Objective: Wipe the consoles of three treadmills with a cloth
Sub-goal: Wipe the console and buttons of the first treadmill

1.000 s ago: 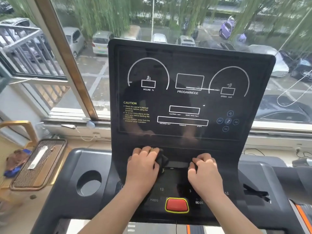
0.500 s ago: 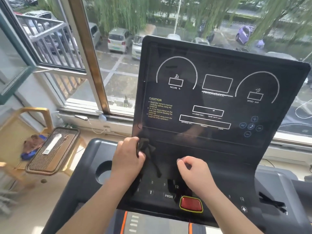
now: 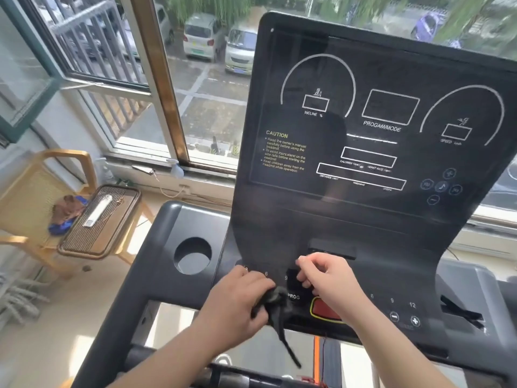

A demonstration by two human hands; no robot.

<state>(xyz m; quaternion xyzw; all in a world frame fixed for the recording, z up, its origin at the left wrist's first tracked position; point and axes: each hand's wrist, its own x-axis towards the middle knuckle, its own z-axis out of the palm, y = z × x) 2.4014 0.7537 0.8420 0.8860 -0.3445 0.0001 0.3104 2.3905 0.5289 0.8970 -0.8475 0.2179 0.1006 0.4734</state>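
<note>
Black cloth (image 3: pixel 277 301) clenched in left hand (image 3: pixel 237 301) | right hand (image 3: pixel 327 278) curled over console (image 3: pixel 363 233), grip unclear

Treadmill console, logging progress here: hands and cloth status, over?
Left hand grips black cloth on keypad. Right hand curled beside it, grip unclear. Cloth tail dangles below console edge.

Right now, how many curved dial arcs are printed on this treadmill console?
2. The left arc curves over INCLINE; the right arc curves over SPEED, near the frame edge. None appear hidden.
</note>
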